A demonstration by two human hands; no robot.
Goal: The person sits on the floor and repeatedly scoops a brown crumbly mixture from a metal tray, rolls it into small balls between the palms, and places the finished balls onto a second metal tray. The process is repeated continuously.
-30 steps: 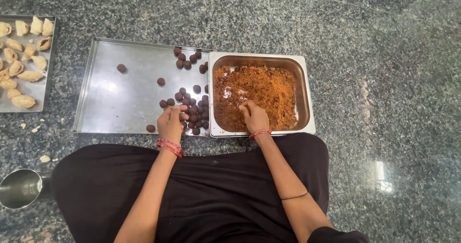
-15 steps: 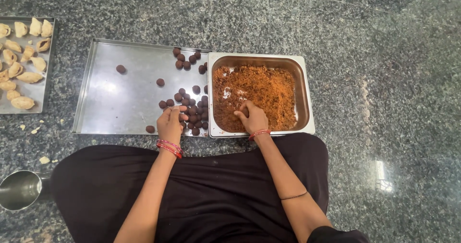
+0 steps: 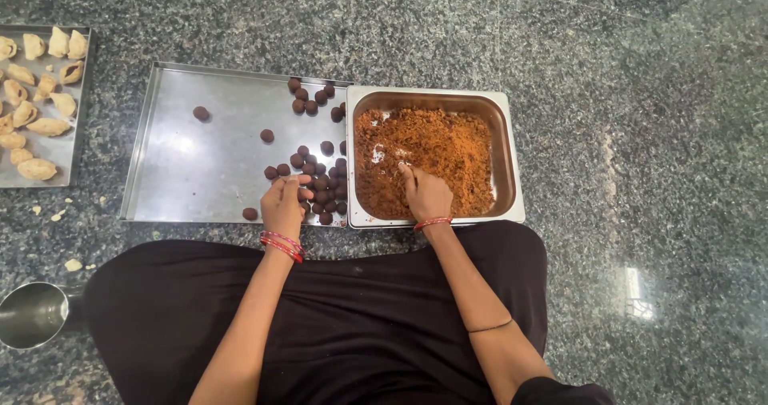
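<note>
crumbly orange-brown filling [image 3: 436, 153] is being pressed into by the right hand [image 3: 426, 195], inside a deep steel pan [image 3: 504, 133] that is being taken as the landmark. the fingers are being curled down into the mix near the pan's near wall; whether a pinch is being held cannot be told. bare steel is being shown along the pan's far and right walls, where the filling is lying thinner.

touching the pan's left rim, a flat steel tray [image 3: 192, 165] is being rested on the speckled stone floor [image 3: 640, 93]. dark round balls [image 3: 316, 173] are being kept clustered on the tray just beside the pan, with a few lying scattered further left. the left hand [image 3: 284, 205] is being rested at the tray's near edge, fingers loosely closed over the balls beside the cluster; a firm hold cannot be confirmed. most of the tray's left part is being left open.

well to the left of the pan, a second tray [image 3: 72, 101] of pale folded pastries [image 3: 32, 125] is being cut by the frame edge. to the pan's lower left, a steel cup [image 3: 32, 315] is being seen beside the dark-clothed lap [image 3: 320, 309]. wide open floor is lying to the right of the pan.
</note>
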